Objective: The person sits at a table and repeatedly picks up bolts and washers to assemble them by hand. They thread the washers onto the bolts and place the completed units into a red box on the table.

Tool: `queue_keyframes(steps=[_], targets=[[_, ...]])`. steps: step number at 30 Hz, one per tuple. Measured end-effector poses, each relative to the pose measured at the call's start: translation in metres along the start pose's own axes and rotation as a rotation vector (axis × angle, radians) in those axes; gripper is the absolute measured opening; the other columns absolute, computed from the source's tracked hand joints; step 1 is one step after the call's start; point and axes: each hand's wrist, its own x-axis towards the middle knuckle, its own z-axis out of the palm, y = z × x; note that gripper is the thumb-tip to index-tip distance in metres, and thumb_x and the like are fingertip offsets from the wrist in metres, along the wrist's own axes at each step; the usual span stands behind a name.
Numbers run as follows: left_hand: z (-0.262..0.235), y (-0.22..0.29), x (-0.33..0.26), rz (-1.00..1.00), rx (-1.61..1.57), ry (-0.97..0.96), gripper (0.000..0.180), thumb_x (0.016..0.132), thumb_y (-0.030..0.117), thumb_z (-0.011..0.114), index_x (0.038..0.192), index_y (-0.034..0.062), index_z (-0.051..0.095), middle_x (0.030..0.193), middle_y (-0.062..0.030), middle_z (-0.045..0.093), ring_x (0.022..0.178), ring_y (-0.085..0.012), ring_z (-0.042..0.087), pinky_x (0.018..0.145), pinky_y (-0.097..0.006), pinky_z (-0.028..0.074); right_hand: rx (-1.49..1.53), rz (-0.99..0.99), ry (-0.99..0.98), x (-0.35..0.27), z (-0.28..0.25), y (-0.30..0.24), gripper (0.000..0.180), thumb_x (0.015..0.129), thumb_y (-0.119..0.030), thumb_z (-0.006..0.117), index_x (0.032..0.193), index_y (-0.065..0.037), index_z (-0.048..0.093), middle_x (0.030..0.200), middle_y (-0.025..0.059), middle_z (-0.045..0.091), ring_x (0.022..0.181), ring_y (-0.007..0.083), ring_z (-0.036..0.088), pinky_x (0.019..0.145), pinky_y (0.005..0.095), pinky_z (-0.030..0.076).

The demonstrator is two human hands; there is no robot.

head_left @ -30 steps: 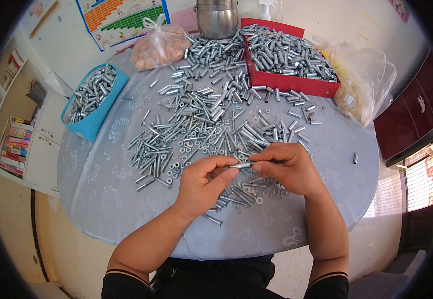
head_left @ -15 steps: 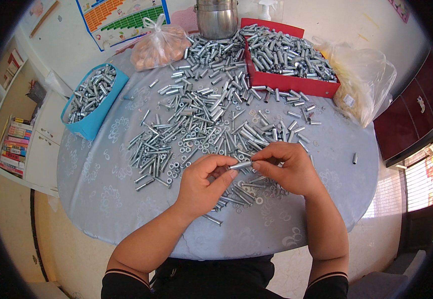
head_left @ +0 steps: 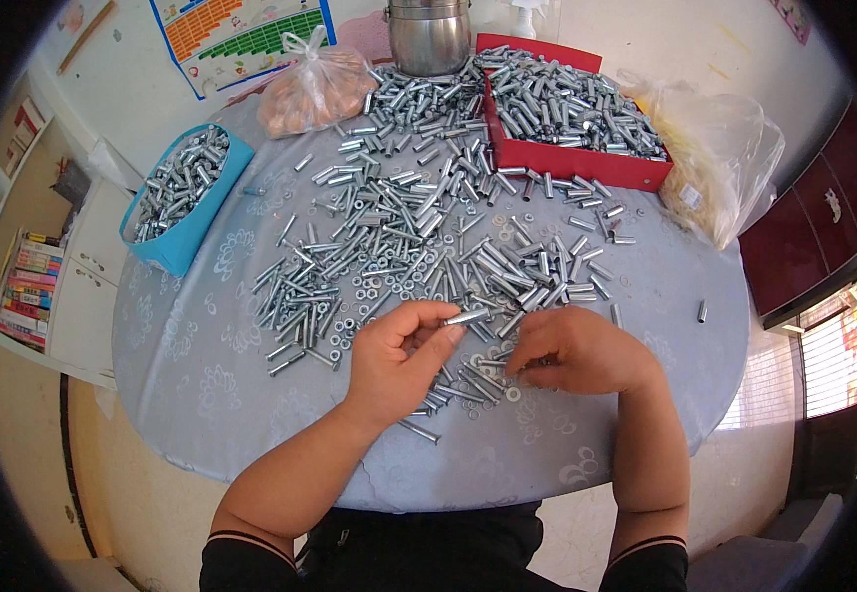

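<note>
Between the thumb and fingers of my left hand (head_left: 401,357) is a shiny metal sleeve anchor (head_left: 466,317), tilted slightly up to the right above the pile. My right hand (head_left: 586,350) is off the anchor, low over the flat washers (head_left: 513,394) at the near side of the pile. Its thumb and forefinger are bent downward with a small gap between them, and no held thing shows there. Several long bolts (head_left: 478,383) lie between my hands. Beyond them spreads a heap of loose bolts, sleeves and nuts (head_left: 389,276).
A blue box (head_left: 184,242) full of metal anchors stands at the left. At the back right is a red box (head_left: 586,170), also heaped with anchors, beside a clear plastic bag (head_left: 734,148). A tied bag (head_left: 315,94) and a steel pot (head_left: 429,39) stand at the back.
My right hand has let go of the anchor's right end and moved down and slightly right to the washers. My left hand still holds the anchor, now slightly higher.
</note>
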Motion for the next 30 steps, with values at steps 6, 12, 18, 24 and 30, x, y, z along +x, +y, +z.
queue_keyframes(steps=[6, 12, 18, 24, 30], targets=[[0.001, 0.0, -0.001, -0.008, -0.031, 0.005, 0.022, 0.092, -0.001, 0.065, 0.114, -0.0023, 0.064, 0.096, -0.0059, 0.07, 0.079, -0.0066, 0.063, 0.07, -0.021, 0.051, -0.137, 0.007, -0.006, 0.004, 0.008, -0.004, 0.013, 0.078, -0.01, 0.069, 0.091, -0.011, 0.072, 0.086, 0.0071, 0.063, 0.084, 0.0301, 0.064, 0.072, 0.0415, 0.051], [0.003, 0.002, 0.0, -0.004, -0.034, 0.004, 0.022, 0.091, -0.001, 0.066, 0.114, -0.0022, 0.065, 0.092, -0.0044, 0.069, 0.077, -0.0066, 0.062, 0.068, -0.021, 0.05, -0.201, 0.053, 0.05, 0.004, 0.011, -0.004, 0.013, 0.078, -0.01, 0.069, 0.09, -0.01, 0.07, 0.088, 0.0087, 0.063, 0.085, 0.0312, 0.064, 0.073, 0.0425, 0.051], [0.002, 0.006, 0.0, -0.031, -0.014, -0.006, 0.021, 0.092, -0.001, 0.065, 0.113, -0.0021, 0.065, 0.092, -0.0049, 0.069, 0.076, -0.0067, 0.062, 0.067, -0.02, 0.05, 0.009, 0.167, 0.153, 0.004, 0.004, -0.002, 0.012, 0.081, -0.007, 0.07, 0.093, -0.007, 0.068, 0.087, 0.0067, 0.064, 0.081, 0.0224, 0.064, 0.072, 0.0337, 0.051], [0.002, 0.003, -0.001, -0.016, -0.02, -0.039, 0.022, 0.093, 0.001, 0.065, 0.114, -0.0021, 0.065, 0.094, -0.0063, 0.07, 0.075, -0.0069, 0.062, 0.066, -0.02, 0.05, 0.626, 0.292, 0.339, 0.005, 0.002, -0.001, 0.008, 0.09, -0.003, 0.068, 0.098, -0.001, 0.066, 0.087, -0.0007, 0.063, 0.078, 0.0063, 0.056, 0.071, 0.0222, 0.046], [0.001, 0.005, -0.002, -0.038, -0.03, -0.082, 0.022, 0.093, 0.001, 0.065, 0.115, -0.0025, 0.065, 0.093, -0.0064, 0.07, 0.074, -0.0066, 0.061, 0.064, -0.019, 0.049, 0.689, 0.311, 0.337, 0.009, 0.006, 0.001, 0.009, 0.092, -0.004, 0.067, 0.101, -0.001, 0.064, 0.086, -0.0029, 0.063, 0.077, 0.0046, 0.055, 0.068, 0.0215, 0.045]])
